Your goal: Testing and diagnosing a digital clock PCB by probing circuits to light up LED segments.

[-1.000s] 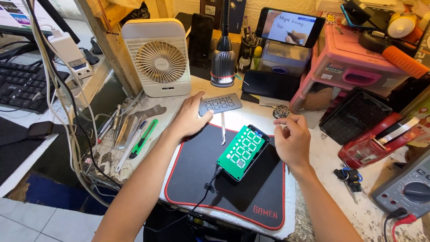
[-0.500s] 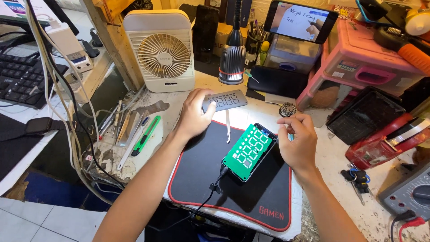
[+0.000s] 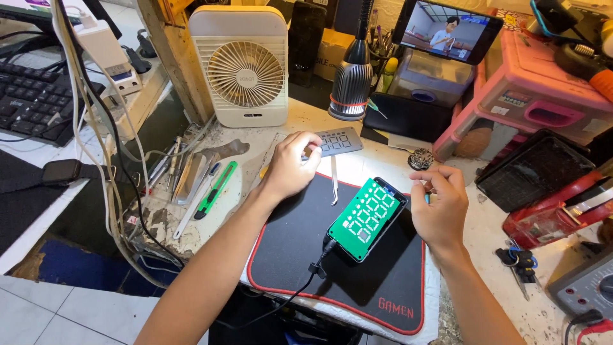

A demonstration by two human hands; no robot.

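A phone [image 3: 369, 218] with a bright green screen lies tilted on a black mat with red edging [image 3: 300, 255], with a black cable plugged into its lower end. My left hand [image 3: 290, 167] rests on the mat's far left corner, fingers bent, fingertips touching a grey perforated metal plate [image 3: 341, 140]. Thin tweezers [image 3: 334, 181] lie between that hand and the phone. My right hand [image 3: 440, 206] hovers just right of the phone's top edge. Its thumb and fingers are pinched together, with a small teal bit showing at them.
A white desk fan [image 3: 242, 67] and a black lamp head [image 3: 351, 83] stand behind the mat. Hand tools and a green cutter [image 3: 216, 190] lie to the left, next to hanging cables. A pink box [image 3: 536, 89], a black tray [image 3: 533, 169] and a meter [image 3: 590, 287] crowd the right.
The view has drawn closer and shifted a little. Both hands stay in nearly the same places; the left fingers still touch the metal plate, and the right hand stays by the phone's top.
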